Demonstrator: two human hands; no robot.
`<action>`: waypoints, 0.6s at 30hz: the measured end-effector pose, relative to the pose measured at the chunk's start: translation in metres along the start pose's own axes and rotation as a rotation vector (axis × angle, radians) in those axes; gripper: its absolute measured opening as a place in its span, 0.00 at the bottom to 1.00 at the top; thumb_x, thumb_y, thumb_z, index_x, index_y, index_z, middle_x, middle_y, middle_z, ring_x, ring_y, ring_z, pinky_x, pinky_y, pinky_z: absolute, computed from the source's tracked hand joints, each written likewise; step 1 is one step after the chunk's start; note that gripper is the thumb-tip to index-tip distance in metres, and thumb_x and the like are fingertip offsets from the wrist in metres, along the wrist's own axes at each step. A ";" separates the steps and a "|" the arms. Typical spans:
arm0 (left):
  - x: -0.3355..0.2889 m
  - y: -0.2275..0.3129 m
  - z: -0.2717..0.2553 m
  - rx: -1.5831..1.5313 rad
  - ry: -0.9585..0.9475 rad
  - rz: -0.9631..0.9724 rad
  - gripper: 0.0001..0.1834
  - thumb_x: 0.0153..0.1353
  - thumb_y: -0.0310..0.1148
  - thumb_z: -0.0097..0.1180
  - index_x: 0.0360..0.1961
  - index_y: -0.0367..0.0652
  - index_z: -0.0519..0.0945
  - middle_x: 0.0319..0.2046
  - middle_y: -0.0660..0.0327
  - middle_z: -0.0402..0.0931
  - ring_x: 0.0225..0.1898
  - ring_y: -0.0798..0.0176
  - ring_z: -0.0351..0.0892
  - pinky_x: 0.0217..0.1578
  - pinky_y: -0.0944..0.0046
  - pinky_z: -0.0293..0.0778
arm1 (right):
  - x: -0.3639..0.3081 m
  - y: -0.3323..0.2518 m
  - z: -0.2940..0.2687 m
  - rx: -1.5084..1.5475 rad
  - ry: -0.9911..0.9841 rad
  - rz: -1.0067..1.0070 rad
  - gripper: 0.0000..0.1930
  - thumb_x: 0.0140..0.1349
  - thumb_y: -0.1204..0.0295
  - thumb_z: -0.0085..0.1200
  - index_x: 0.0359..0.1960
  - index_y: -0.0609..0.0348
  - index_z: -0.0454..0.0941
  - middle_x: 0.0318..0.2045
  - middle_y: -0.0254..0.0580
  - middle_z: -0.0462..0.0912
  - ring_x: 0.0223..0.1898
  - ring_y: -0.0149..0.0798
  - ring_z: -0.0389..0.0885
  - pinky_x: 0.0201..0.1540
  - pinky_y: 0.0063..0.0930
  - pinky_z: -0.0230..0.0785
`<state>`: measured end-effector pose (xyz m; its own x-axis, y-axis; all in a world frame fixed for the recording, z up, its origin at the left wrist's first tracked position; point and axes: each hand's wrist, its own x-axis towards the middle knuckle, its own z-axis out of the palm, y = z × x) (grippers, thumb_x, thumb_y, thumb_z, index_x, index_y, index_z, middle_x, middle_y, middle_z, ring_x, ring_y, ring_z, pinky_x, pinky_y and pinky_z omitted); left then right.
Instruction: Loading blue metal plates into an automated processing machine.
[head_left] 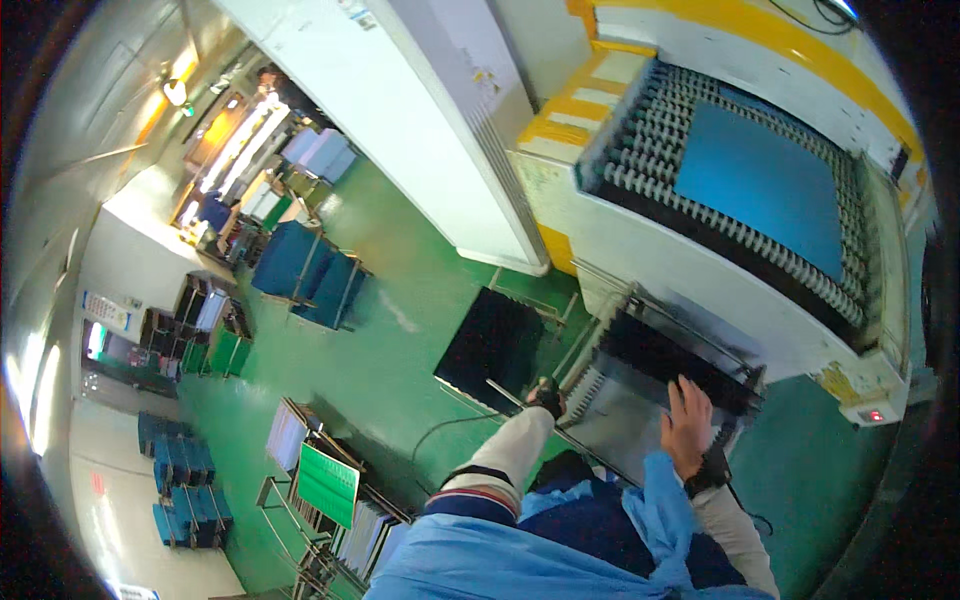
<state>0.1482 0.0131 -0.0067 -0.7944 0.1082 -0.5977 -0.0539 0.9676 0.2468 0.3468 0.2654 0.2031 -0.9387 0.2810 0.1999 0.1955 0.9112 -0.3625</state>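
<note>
Right hand [686, 418] open-fingered over the slotted rack [650, 350], which lies beneath and left of it. Left hand [545, 396] curled; grip cannot be told. Fingers best kept flat, clear of comb teeth [588, 394].

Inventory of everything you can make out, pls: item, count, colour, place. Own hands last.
slotted rack: 1, black and grey, by both hands
black rack: 1, black, left of it
roller machine: 1, white with yellow, upper right
panel: 1, blue, on the rollers
column: 1, white, top centre
green board: 1, green, lower left
blue racks: several, blue, far left
floor: 1, green, throughout
cable: 1, dark, left of left forearm
background clutter: uncountable, mixed, upper left
left hand: 1, dark covering, at slotted rack's left corner, grip unclear
right hand: 1, bare, fingers extended over slotted rack
</note>
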 end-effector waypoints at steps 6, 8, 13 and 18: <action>0.001 0.007 -0.007 -0.125 0.034 -0.057 0.22 0.62 0.47 0.39 0.45 0.45 0.78 0.46 0.49 0.77 0.48 0.49 0.78 0.48 0.52 0.72 | 0.009 0.008 -0.001 0.180 0.042 0.073 0.26 0.50 0.72 0.61 0.54 0.58 0.74 0.50 0.49 0.74 0.52 0.54 0.69 0.55 0.48 0.60; -0.002 -0.010 0.000 -0.180 0.025 -0.117 0.24 0.62 0.48 0.38 0.45 0.44 0.79 0.46 0.48 0.78 0.48 0.48 0.79 0.47 0.52 0.72 | -0.001 0.016 0.018 0.170 0.068 0.061 0.24 0.50 0.72 0.62 0.51 0.58 0.75 0.46 0.50 0.76 0.50 0.55 0.71 0.53 0.48 0.62; -0.017 0.009 -0.015 -0.494 -0.009 -0.302 0.27 0.63 0.49 0.34 0.46 0.43 0.81 0.47 0.47 0.79 0.48 0.46 0.80 0.47 0.50 0.71 | 0.003 0.061 0.047 -0.090 -0.175 0.264 0.13 0.49 0.64 0.63 0.33 0.54 0.75 0.33 0.51 0.80 0.39 0.54 0.77 0.39 0.50 0.66; 0.051 0.018 0.039 -0.287 -0.053 -0.150 0.23 0.63 0.47 0.40 0.51 0.51 0.81 0.45 0.53 0.82 0.50 0.53 0.81 0.46 0.48 0.75 | -0.002 0.184 0.147 -0.373 0.285 -0.211 0.17 0.56 0.53 0.58 0.19 0.48 0.70 0.23 0.42 0.73 0.33 0.47 0.70 0.36 0.42 0.64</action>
<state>0.1304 0.0445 -0.0623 -0.7323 -0.0115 -0.6809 -0.3425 0.8704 0.3536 0.3430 0.3886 0.0018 -0.8639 0.1033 0.4930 0.1474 0.9877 0.0513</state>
